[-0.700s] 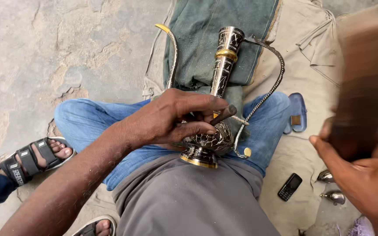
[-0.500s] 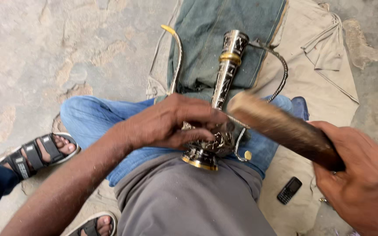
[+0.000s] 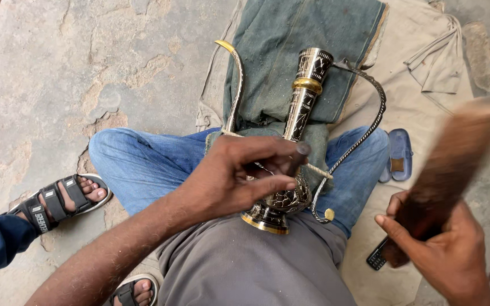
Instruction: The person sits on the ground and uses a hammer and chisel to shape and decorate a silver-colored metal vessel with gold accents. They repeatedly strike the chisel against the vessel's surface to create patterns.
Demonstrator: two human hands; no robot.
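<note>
Brass ewer (image 3: 296,141) lies across the person's lap, left hand (image 3: 239,175) gripping a thin punch against its belly while right hand (image 3: 443,255), at four o'clock, grips a raised wooden mallet (image 3: 455,158), seemingly mid-engraving, needing a square strike.

- We see black ewer (image 3: 290,170) w/ engraved silver patterns, gold band.
- Brown wooden mallet (image 3: 446,170), right.
- Blue jeans (image 3: 143,167); far green cloth (image 3: 307,28).

Open-air craft workplace, bare stone ground (image 3: 58,73), work cloths (image 3: 421,73) spread out (no bench), engraved metal ewer (image 3: 290,147)
</note>
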